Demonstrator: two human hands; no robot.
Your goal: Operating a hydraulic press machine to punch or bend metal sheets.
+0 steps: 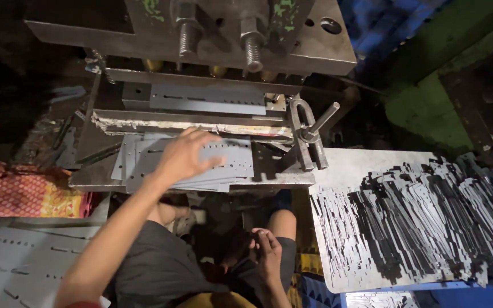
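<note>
Left hand (185, 155) spread flat, holding nothing, on the punched grey sheet (223, 162) lying on the press bed (292, 178): probably thin, stiff, sharp-edged, best gripped by its rim; right hand (268, 251) rests loosely curled on knee.

No packages, labels, signs, screens — none visible.
</note>
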